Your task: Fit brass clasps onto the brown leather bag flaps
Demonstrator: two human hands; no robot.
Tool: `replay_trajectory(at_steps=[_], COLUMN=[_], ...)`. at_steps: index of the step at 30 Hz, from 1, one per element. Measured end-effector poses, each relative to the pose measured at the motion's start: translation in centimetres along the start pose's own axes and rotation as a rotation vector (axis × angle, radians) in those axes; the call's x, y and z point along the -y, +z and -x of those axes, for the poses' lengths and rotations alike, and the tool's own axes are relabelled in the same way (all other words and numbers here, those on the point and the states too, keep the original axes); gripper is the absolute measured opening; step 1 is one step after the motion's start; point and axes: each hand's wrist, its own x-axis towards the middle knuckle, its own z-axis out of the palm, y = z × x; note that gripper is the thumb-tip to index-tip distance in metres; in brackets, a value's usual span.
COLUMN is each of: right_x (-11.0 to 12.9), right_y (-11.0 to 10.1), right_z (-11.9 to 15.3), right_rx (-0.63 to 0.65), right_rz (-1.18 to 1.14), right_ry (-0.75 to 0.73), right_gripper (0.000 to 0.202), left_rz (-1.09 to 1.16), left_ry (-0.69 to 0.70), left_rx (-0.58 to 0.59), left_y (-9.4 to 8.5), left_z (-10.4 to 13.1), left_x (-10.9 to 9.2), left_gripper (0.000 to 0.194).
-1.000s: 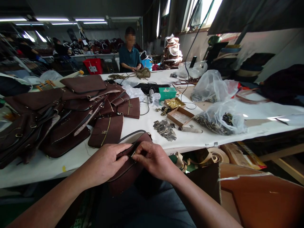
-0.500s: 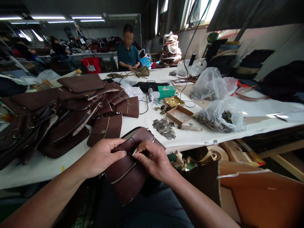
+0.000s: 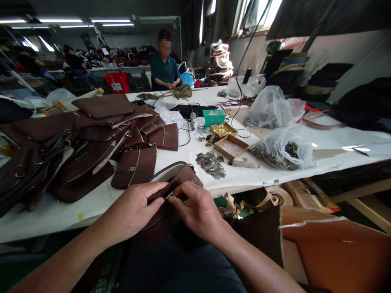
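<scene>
A dark brown leather bag (image 3: 183, 178) with a zipper is held over my lap at the table's front edge. My left hand (image 3: 137, 207) grips its left side, thumb on top and fingers behind. My right hand (image 3: 194, 207) pinches a small metal piece (image 3: 169, 195) between thumb and forefinger, against the leather beside my left thumb. How that piece is joined to the bag cannot be made out. Just beyond, a brown zippered piece (image 3: 146, 165) lies on the white table (image 3: 186, 162), near a pile of flat metal plates (image 3: 211, 165).
Brown bags (image 3: 88, 158) are heaped at left. Beyond the plates stand a tray of brass parts (image 3: 223, 130), a cardboard tray (image 3: 230, 147) and a green box (image 3: 214, 117). Plastic bags (image 3: 282, 150) lie right, above a large open carton (image 3: 330, 244). A person (image 3: 165, 67) sits across.
The bag has tilted and its front has folded downward, so less of the zipper shows and more of the pale lining. Both hands have shifted slightly, keeping their holds.
</scene>
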Motion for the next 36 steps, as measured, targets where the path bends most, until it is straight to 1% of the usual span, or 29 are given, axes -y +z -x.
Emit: replay_trajectory(at_steps=[2, 5, 7, 10, 15, 18, 22, 28, 33, 36], right_x=[0.2, 0.2, 0.1, -0.2, -1.2, -1.6, -1.4, -0.7, -0.7, -0.9], right_y=[-0.1, -0.8, -1.3, -1.7, -1.1, -0.6, -0.4, -0.6, -0.4, -0.3], right_z=[0.0, -0.4, -0.7, -1.0, -1.0, -1.1, -1.3, -0.9, -0.6, -0.7], right_rx=[0.016, 0.101, 0.156, 0.174, 0.13, 0.128, 0.108, 0.097, 0.087, 0.087], right_rz=[-0.03, -0.084, -0.118, -0.158, -0.254, -0.312, -0.296, -0.167, -0.156, -0.13], right_ry=[0.019, 0.049, 0.079, 0.113, 0.143, 0.157, 0.138, 0.157, 0.141, 0.122], right_gripper=[0.018, 0.018, 0.016, 0.013, 0.016, 0.017, 0.018, 0.019, 0.018, 0.017], left_rz=[-0.031, -0.048, -0.051, -0.004, 0.233, 0.268, 0.161, 0.053, 0.096, 0.104], left_ry=[0.035, 0.069, 0.066, 0.006, -0.167, -0.191, -0.149, -0.172, -0.216, -0.247], left_rx=[0.005, 0.052, 0.083, 0.115, 0.182, 0.197, 0.168, 0.056, 0.06, 0.031], left_y=[0.0, -0.2, -0.3, -0.7, -1.5, -1.8, -1.6, -0.8, -0.7, -0.5], left_z=[0.2, 0.2, 0.1, -0.3, -0.7, -0.5, -0.1, 0.0, 0.1, 0.1], left_x=[-0.4, -0.6, -0.5, -0.3, 0.0, 0.2, 0.3, -0.4, -0.5, -0.6], left_gripper=[0.042, 0.042, 0.042, 0.038, 0.039, 0.041, 0.038, 0.037, 0.034, 0.029])
